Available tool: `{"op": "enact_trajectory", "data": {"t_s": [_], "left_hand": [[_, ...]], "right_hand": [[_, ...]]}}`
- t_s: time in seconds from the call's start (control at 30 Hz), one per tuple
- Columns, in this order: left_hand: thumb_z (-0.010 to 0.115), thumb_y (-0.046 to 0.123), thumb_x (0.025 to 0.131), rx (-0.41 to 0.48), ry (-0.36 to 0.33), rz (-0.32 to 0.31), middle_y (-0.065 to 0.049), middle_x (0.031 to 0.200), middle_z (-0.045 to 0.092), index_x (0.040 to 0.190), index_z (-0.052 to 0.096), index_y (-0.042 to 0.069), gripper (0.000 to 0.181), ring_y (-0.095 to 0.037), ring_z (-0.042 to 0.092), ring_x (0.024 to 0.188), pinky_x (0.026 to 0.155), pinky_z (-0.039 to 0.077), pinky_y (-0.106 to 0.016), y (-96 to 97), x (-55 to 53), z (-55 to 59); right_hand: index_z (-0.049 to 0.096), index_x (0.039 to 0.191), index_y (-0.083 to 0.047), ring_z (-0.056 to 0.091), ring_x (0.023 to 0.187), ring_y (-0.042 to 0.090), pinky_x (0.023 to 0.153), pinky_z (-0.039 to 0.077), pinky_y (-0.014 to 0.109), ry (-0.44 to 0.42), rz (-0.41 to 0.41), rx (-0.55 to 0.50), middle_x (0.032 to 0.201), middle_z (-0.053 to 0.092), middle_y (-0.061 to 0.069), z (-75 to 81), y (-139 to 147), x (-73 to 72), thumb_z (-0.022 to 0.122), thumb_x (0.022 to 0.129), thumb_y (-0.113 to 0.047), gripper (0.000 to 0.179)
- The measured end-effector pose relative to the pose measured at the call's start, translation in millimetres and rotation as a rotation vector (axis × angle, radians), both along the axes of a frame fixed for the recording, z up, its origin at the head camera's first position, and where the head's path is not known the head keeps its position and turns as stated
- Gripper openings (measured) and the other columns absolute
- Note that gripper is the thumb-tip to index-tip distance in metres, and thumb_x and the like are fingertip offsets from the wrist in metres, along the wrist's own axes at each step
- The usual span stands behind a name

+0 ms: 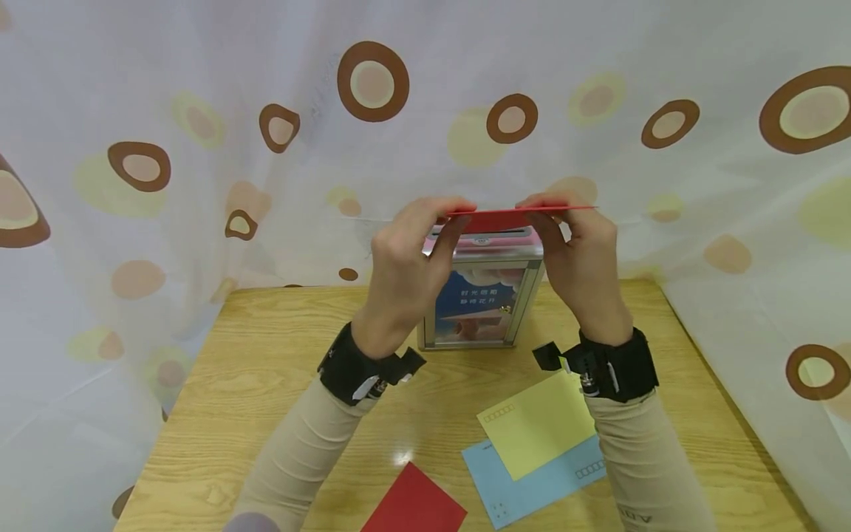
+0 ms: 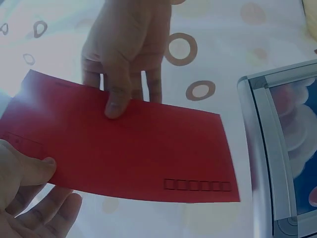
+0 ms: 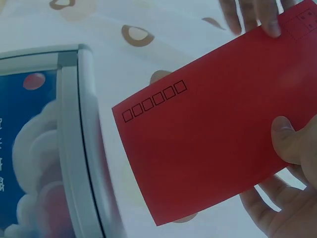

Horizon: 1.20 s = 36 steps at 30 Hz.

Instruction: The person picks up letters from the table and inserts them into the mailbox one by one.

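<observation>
Both hands hold one red envelope (image 1: pixel 495 220) level above the front of a metal-framed letter box (image 1: pixel 475 303). At its left end my left hand (image 1: pixel 408 258) pinches it between thumb and fingers. The right hand (image 1: pixel 581 258) pinches the other end the same way. A row of small printed squares and a stamp frame show on the envelope (image 3: pixel 208 124) in the right wrist view. Its lower long edge lies close over the slot (image 1: pixel 482 233) in the box's pink top, overlapping it in the head view. No part of the envelope is seen inside the slot.
A yellow envelope (image 1: pixel 541 421) lies partly over a blue envelope (image 1: pixel 525 499) on the wooden table (image 1: pixel 286 355), near the right forearm. Another red envelope (image 1: pixel 415 502) lies at the front middle. A patterned curtain (image 1: pixel 425 148) hangs behind the box and at both sides.
</observation>
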State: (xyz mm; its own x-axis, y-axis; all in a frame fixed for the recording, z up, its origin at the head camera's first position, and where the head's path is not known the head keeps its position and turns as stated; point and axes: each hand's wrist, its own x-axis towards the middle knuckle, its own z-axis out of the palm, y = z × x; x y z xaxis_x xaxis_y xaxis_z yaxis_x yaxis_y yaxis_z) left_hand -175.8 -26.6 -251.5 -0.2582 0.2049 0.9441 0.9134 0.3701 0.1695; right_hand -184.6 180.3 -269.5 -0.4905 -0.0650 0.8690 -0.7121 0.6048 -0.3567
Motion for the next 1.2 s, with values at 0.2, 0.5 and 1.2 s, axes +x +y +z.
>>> {"op": "enact_trajectory", "data": {"t_s": [0.2,0.5,1.2], "left_hand": [[0.065,-0.001,0.091,0.016,0.011,-0.003,-0.013,0.095,0.071,0.103,0.067,-0.002,0.013,-0.017,0.066,0.091,0.081,0.056,-0.027,0.3,-0.7,-0.6],[0.063,0.000,0.092,0.019,0.028,0.000,-0.013,0.095,0.071,0.102,0.068,-0.002,0.011,-0.017,0.066,0.091,0.079,0.056,-0.028,1.4,-0.6,-5.7],[0.061,0.000,0.093,0.049,0.071,-0.027,-0.013,0.095,0.070,0.101,0.067,-0.002,0.009,-0.017,0.065,0.091,0.081,0.055,-0.027,-1.2,3.7,-2.8]], "right_hand": [[0.070,0.103,-0.001,0.065,0.090,0.020,0.087,0.051,0.023,-0.017,0.068,-0.003,0.097,0.069,0.011,-10.7,3,-16.4,0.063,0.091,0.001,0.014],[0.070,0.101,-0.003,0.067,0.090,0.021,0.084,0.051,0.022,-0.075,0.065,-0.033,0.095,0.070,0.010,-21.2,2,-19.9,0.063,0.091,0.002,0.013],[0.067,0.108,0.002,0.066,0.095,0.021,0.093,0.053,0.030,-0.044,0.101,-0.103,0.101,0.069,0.012,-13.6,0,1.5,0.067,0.088,0.003,0.021]]}}
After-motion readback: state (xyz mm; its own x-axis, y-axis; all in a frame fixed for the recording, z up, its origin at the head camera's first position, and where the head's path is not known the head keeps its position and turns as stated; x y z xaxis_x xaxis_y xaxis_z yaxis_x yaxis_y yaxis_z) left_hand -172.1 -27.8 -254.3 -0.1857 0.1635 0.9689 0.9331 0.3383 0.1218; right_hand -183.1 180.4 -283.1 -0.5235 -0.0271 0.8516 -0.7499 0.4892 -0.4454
